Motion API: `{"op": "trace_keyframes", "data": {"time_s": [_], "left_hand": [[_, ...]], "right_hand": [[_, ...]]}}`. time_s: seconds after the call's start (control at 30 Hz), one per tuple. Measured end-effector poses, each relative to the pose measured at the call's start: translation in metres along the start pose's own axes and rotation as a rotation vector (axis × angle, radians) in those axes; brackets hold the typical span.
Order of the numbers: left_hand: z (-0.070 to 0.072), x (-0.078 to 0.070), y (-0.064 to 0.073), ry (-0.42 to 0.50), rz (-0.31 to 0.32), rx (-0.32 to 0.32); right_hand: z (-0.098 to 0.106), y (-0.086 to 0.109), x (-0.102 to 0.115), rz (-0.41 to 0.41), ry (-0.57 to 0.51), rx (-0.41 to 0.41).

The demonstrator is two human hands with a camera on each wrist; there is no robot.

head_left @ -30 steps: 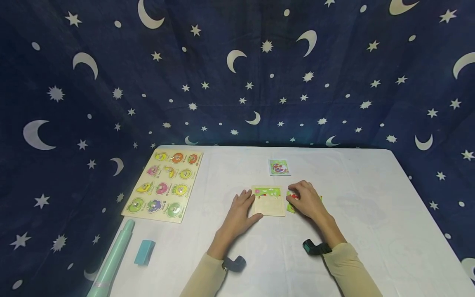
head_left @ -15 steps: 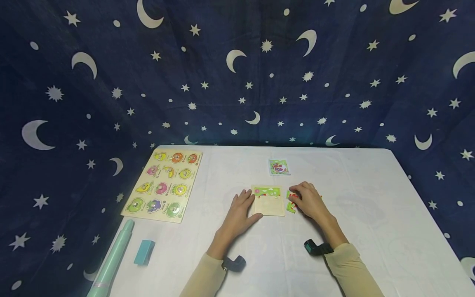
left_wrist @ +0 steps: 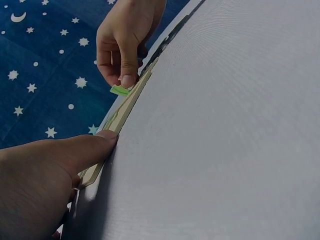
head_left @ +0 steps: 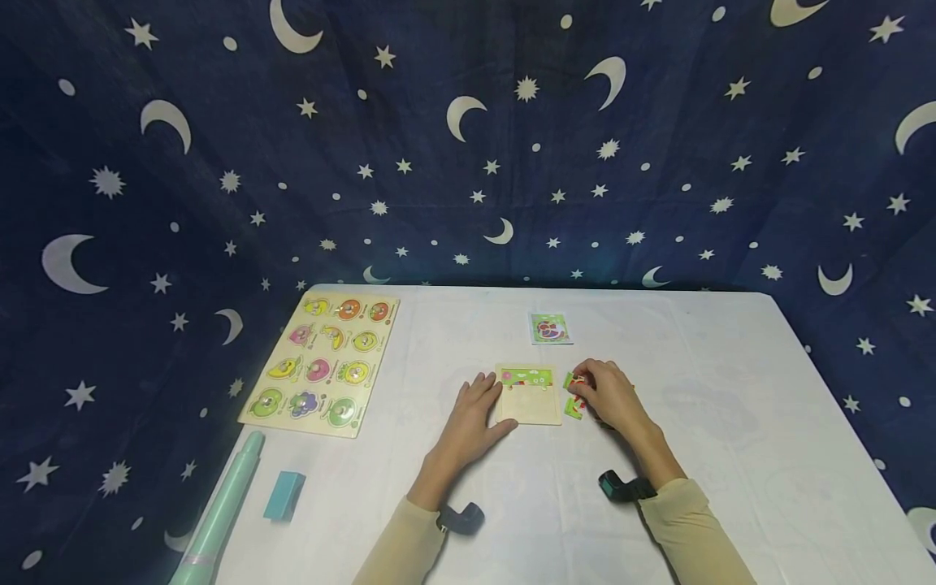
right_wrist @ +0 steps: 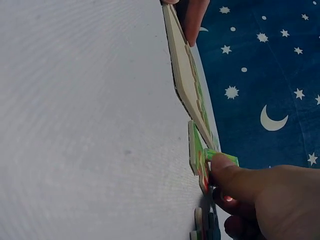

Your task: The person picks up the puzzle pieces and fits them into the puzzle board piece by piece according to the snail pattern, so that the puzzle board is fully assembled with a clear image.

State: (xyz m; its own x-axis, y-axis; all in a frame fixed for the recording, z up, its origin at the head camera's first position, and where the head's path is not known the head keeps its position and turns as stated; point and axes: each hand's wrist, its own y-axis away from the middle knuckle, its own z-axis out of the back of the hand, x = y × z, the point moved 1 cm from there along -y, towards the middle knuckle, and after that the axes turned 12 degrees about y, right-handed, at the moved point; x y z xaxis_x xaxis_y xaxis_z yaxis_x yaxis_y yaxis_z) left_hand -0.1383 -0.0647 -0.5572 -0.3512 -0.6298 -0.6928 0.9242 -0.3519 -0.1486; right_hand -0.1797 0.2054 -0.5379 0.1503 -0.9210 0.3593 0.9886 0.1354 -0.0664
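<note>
In the head view a square wooden puzzle tray (head_left: 530, 405) lies on the white table, a green strip of puzzle pieces (head_left: 526, 377) along its far side. My left hand (head_left: 471, 421) rests at the tray's left side with fairly straight fingers; its thumb touches the near edge, as the left wrist view shows. Right of the tray, my right hand (head_left: 613, 398) pinches a green-and-red puzzle piece (right_wrist: 227, 158) between thumb and fingers, tilted up from the table. Another green-and-red piece (head_left: 574, 408) lies just below it. More pieces under the right hand are mostly hidden.
A small picture card (head_left: 550, 329) lies beyond the tray. At the left are a large fruit puzzle board (head_left: 322, 361), a blue block (head_left: 284, 496) and a pale green tube-like object (head_left: 227, 504). A dark star-patterned cloth (head_left: 439, 162) hangs behind the table.
My right hand has shifted slightly right, and the green-and-red piece at its fingertips shows more clearly and sits at a different angle. The left hand and tray stay in place.
</note>
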Motion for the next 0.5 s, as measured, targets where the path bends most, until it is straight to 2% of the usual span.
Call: {"op": "trace_keyframes", "data": {"time_s": [0.5], "left_hand": [[0.001,-0.001,0.000,0.000,-0.016,-0.011]], "right_hand": [[0.007,0.002,0.011,0.015,-0.039,-0.028]]}}
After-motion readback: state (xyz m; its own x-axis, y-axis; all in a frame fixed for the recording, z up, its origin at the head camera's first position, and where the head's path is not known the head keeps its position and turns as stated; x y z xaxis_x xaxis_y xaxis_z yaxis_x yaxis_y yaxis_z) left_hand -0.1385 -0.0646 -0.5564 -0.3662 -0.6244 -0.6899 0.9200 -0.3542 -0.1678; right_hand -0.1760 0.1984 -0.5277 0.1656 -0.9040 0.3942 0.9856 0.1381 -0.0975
